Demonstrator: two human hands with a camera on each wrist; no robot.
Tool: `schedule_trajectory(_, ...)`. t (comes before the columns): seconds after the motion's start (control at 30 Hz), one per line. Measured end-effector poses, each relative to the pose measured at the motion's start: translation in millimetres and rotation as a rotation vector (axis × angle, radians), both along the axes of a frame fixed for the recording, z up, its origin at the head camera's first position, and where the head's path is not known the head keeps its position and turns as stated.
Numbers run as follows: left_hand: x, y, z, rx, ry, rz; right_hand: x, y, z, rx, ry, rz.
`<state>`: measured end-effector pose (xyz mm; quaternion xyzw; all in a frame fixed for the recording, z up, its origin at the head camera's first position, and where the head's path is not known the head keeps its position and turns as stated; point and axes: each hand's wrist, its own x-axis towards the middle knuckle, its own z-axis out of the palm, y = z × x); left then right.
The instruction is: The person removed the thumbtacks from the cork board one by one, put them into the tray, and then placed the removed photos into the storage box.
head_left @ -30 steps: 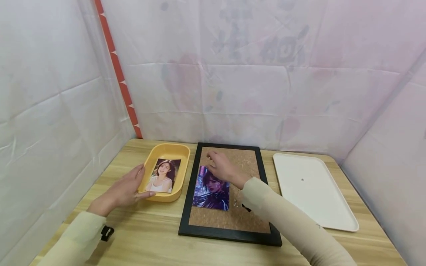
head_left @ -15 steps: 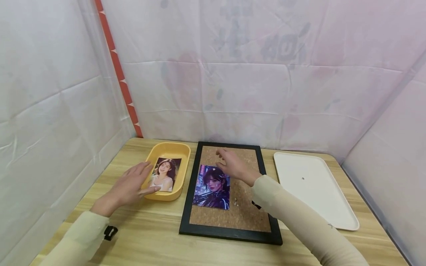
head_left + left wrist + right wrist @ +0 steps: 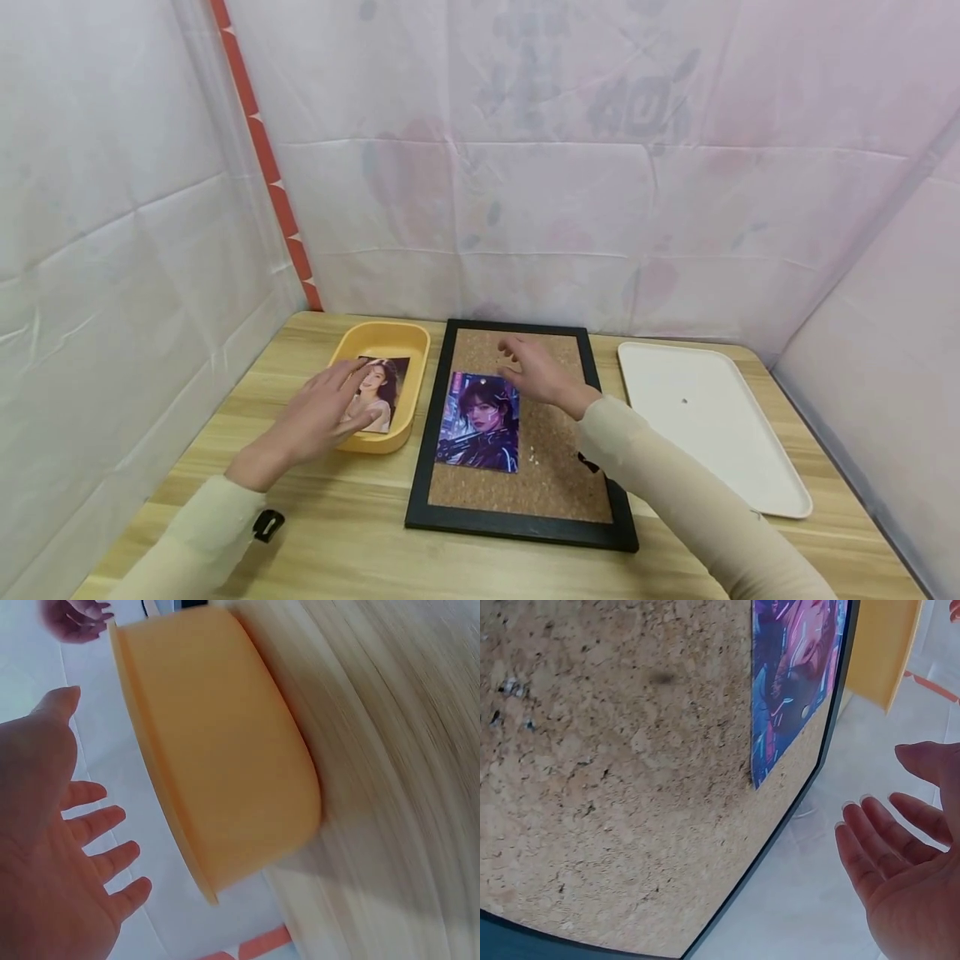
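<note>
My left hand [image 3: 318,417] hovers over the left side of a yellow plastic tub [image 3: 375,444], fingers extended and holding nothing. Partly hidden under it, a portrait photo [image 3: 392,392] of a person in white lies in the tub. A purple poster-style picture card [image 3: 480,437] lies flat on the left half of a black-framed corkboard [image 3: 480,493]. Near its top edge sits a small pale pushpin [image 3: 483,382]. Just right of the card's top, my right hand [image 3: 542,375] is held above the cork with loosely bent fingers; the right wrist view shows nothing in it.
A white tray [image 3: 720,450] stands on the right with one small dark object [image 3: 684,402] on it. Tiny pale bits [image 3: 533,455] show on the cork. Fabric walls [image 3: 540,225] enclose the wooden table [image 3: 337,550] at the back and sides.
My left hand has left the tub's left rim and moved right over the tub. My right hand has drawn rightward off the card's top, bringing the pushpin into sight.
</note>
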<state>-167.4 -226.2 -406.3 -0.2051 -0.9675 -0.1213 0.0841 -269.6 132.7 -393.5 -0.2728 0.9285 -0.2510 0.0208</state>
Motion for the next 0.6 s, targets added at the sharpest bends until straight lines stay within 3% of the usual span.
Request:
schedule_trajectory(0.23, 3.6, 24.1, 0.4, -0.021, 0.041, -0.05, -5.6, 6, -5.6, -0.001, -0.011, -0.02)
schedule_trajectory(0.6, 4.1, 61.7, -3.6, -0.076, 0.03, -0.12, -10.3, 12, -9.6, -0.022, -0.007, -0.002)
